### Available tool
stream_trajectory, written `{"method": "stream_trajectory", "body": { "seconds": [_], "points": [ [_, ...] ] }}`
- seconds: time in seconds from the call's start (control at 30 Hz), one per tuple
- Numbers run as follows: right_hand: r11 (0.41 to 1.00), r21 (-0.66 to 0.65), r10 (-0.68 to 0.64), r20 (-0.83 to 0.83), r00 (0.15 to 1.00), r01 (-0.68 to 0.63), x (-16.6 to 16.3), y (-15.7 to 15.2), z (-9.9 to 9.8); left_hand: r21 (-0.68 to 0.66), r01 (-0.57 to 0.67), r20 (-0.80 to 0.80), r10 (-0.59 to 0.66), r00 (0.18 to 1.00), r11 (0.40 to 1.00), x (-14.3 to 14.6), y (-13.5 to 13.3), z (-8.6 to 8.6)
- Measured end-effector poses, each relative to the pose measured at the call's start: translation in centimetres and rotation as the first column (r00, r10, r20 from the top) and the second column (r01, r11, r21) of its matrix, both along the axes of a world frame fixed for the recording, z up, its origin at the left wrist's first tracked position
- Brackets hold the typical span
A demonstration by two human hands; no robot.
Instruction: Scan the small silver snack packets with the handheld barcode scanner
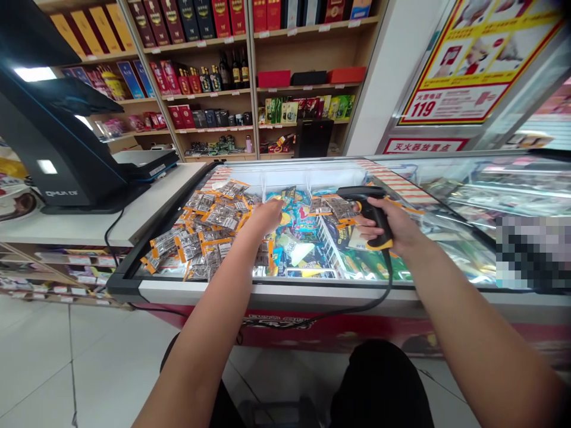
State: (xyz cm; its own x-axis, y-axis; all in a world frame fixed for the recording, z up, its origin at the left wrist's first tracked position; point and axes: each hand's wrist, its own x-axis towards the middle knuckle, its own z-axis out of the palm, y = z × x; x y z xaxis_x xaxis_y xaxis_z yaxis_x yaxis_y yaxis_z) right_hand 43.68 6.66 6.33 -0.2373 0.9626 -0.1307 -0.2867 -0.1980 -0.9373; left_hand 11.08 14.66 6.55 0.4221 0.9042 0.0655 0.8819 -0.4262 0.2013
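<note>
My right hand (395, 226) is wrapped round the grip of a black and yellow handheld barcode scanner (371, 195), held above the glass-topped chest freezer (182, 290). The scanner's head faces left, and its cable hangs down from the grip. Beyond the scanner's head lie a few orange-edged snack packets (341, 208). My left hand (266, 215) is over the right side of a larger heap of similar packets (218, 217) on the freezer top. Its fingers are curled, and what they hold, if anything, is hidden.
At the left a counter (165, 190) carries a black weighing scale (75, 148). Coloured bags (298, 229) lie inside the freezer. Behind it, shelves (203, 44) hold boxes and bottles. The scanner cable (343, 310) loops across the freezer's front. A red-and-yellow poster (473, 65) hangs at right.
</note>
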Motion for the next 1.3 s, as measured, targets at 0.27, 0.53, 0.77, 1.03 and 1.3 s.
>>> {"method": "stream_trajectory", "body": {
  "seconds": [0.27,0.53,0.77,1.03,1.3],
  "points": [
    [1.0,0.001,-0.003,-0.024,1.0,0.003,-0.2,-0.1,-0.1,0.033,-0.153,-0.104,0.156,0.982,0.988,-1.5,-0.4,-0.2],
    [0.999,-0.019,0.042,-0.018,0.999,-0.043,-0.2,-0.3,-0.1,0.074,-0.248,0.126,0.238,0.963,0.966,-0.9,0.5,0.7],
    [0.97,-0.008,0.241,0.138,0.961,-0.242,-0.6,-0.8,-0.1,-0.206,-0.275,0.746,0.333,0.577,0.939,0.2,1.8,0.6],
    [0.96,0.011,0.275,0.132,0.952,-0.279,-0.6,-0.6,-0.6,-0.34,-0.156,0.856,0.374,0.357,0.927,1.2,1.8,0.2],
    [0.955,0.023,0.294,0.086,0.952,-0.297,-0.3,-0.5,-0.9,-0.342,-0.133,0.868,0.367,0.335,0.93,1.2,2.0,-0.1]
  ]
}}
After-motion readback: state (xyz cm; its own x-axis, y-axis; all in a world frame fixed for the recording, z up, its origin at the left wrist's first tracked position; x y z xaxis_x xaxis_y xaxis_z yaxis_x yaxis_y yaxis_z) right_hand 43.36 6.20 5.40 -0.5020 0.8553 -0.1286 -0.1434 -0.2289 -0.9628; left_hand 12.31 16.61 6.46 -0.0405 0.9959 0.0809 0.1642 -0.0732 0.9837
